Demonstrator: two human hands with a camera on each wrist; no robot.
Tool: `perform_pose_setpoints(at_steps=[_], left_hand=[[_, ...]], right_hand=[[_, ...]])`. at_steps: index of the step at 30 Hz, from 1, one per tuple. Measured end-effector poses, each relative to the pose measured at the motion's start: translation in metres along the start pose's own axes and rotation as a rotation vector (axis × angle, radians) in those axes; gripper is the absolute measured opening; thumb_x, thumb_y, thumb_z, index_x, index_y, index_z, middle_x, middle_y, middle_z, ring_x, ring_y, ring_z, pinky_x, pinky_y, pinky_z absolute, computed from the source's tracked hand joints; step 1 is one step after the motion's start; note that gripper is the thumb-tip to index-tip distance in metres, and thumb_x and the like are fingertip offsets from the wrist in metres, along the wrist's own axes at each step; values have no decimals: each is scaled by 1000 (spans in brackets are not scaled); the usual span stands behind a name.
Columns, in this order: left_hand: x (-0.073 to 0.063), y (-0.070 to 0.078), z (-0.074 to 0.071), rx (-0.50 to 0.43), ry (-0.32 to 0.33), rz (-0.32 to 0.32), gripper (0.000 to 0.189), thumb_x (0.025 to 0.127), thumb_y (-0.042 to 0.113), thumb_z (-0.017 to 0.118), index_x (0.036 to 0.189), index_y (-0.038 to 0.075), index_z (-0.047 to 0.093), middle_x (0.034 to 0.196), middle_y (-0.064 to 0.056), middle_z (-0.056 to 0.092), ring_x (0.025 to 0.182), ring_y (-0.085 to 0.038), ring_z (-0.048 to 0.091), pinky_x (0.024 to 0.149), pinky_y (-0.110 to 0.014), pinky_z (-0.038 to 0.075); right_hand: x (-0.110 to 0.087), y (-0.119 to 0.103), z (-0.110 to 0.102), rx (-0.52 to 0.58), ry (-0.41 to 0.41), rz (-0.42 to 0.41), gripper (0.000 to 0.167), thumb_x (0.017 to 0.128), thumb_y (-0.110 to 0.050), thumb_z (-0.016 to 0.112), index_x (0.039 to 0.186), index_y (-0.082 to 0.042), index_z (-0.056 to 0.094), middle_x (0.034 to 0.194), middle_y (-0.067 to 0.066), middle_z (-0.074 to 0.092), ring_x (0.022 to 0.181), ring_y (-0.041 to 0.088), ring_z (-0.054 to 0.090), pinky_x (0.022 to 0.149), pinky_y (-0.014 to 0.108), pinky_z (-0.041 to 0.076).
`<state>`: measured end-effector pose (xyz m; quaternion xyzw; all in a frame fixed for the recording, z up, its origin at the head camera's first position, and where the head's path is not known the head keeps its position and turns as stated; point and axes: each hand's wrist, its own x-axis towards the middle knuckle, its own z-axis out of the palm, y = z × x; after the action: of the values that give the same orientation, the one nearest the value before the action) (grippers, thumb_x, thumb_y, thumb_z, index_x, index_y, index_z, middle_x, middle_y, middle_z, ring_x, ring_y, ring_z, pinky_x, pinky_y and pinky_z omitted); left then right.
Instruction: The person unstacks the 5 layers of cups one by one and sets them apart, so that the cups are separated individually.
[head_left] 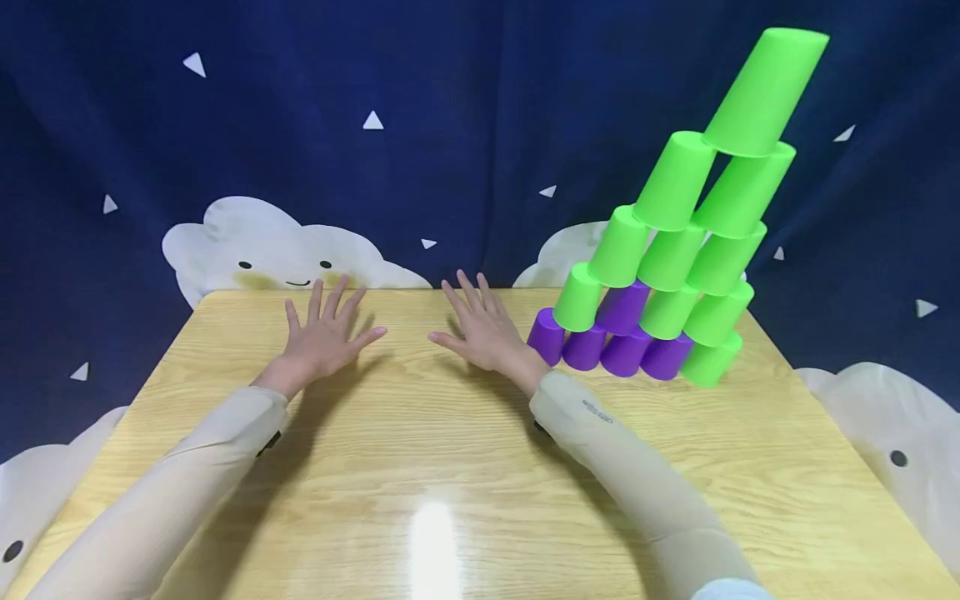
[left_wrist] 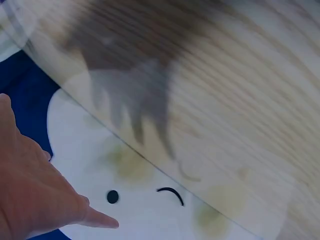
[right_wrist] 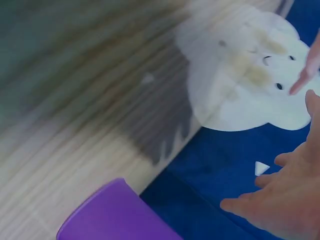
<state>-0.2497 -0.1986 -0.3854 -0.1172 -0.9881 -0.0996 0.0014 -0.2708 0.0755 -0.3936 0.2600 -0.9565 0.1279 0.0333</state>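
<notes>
My left hand [head_left: 318, 337] hovers over the far left part of the table with its fingers spread and nothing in it. To the right of it, my right hand [head_left: 486, 335] is held the same way, palm down and fingers fanned out, also holding nothing. Just right of that hand rises a tall pyramid of stacked plastic cups. Its bottom row has several purple cups [head_left: 547, 337] and one green cup [head_left: 711, 362] at the right end. One purple cup [head_left: 622, 308] sits among green ones in the second row. A single green cup [head_left: 767, 92] tops the pyramid.
Both hands cast shadows on the light wooden table [head_left: 390, 433]. Behind its far edge hangs a dark blue curtain [head_left: 450, 183] with white triangles and smiling clouds. In the right wrist view, a purple cup [right_wrist: 117, 215] stands close to that hand.
</notes>
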Motion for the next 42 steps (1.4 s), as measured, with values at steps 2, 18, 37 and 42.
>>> perform_pose_setpoints(at_steps=[2, 18, 37, 42], left_hand=[[1, 4, -1, -20, 7, 7, 88, 94, 71, 34, 159, 18, 9, 164, -10, -6, 145, -39, -19, 104, -76, -13], [33, 76, -40, -219, 77, 171, 84, 95, 68, 39, 159, 23, 9, 165, -3, -4, 149, -32, -8, 112, -70, -3], [90, 221, -146, -633, 104, 457, 77, 98, 55, 48, 159, 26, 11, 164, 8, 4, 148, -8, 6, 121, -38, 12], [102, 257, -168, -684, 94, 495, 76, 98, 51, 50, 158, 25, 12, 162, 10, 10, 145, -2, 13, 118, -25, 18]], right_hand=[[-9, -2, -6, 35, 14, -38, 86, 96, -63, 45, 159, -17, 9, 164, 10, -1, 148, 35, -9, 120, 53, 5], [-123, 21, -54, 353, 59, -238, 78, 97, -43, 60, 158, -21, 18, 164, -4, 11, 149, 17, 5, 119, 49, 20], [-243, 104, -91, 367, 284, -80, 79, 86, 6, 70, 154, -10, 31, 157, 12, 30, 142, 13, 30, 110, 12, 27], [-264, 125, -102, 421, 369, -51, 78, 84, 17, 66, 151, -3, 33, 155, 18, 32, 143, 12, 28, 111, 14, 29]])
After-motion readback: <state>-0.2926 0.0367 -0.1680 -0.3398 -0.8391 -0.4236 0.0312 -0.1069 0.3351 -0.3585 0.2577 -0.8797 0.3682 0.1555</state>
